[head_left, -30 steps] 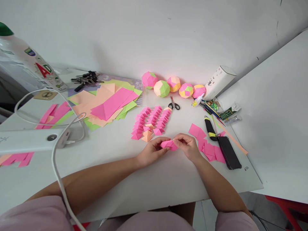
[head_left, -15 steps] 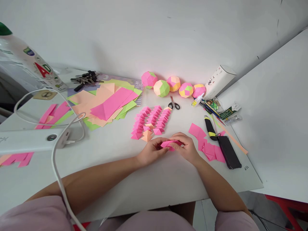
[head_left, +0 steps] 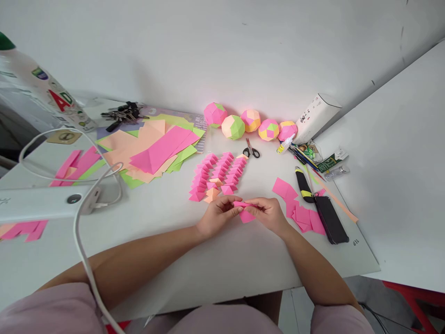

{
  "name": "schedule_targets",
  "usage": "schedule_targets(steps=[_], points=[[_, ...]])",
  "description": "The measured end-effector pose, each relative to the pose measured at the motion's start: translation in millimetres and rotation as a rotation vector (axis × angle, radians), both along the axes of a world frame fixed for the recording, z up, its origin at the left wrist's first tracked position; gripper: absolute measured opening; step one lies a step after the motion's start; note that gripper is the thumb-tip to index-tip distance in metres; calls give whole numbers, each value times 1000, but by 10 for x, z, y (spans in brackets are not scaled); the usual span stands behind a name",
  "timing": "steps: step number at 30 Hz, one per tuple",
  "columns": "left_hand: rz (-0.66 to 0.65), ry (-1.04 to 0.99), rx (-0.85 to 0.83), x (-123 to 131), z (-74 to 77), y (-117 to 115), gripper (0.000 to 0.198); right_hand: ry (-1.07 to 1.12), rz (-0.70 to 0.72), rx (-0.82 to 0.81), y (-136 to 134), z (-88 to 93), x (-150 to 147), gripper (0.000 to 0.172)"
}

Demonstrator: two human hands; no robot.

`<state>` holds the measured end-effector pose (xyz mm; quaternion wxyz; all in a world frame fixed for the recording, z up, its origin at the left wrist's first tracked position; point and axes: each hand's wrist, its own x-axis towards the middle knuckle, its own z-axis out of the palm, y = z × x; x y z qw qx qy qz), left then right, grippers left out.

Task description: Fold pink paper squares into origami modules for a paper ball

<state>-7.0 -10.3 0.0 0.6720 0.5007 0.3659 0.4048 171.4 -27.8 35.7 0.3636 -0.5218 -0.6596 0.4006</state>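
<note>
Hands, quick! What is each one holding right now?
Left hand: closed, pinching the left end of the pink folded paper.
Right hand: closed, pinching the right end of the same paper.

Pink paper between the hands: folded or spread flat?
Folded. The pink paper pinched between left hand and right hand shows a narrow top edge with a flap below.

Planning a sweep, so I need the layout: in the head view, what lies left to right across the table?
Bottle → stack of coloured sheets → held pink paper → utility knife → phone.
</note>
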Motion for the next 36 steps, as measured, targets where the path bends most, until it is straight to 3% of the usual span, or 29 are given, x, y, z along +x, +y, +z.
schedule_targets(steps=[21,36], points=[[5,-8,-1,-1,15,-6,28,-20,4,-47,-14,35,-6,22],[-23,-24,17,-10,121,-6,27,27,12,-98,-8,69,-15,22]])
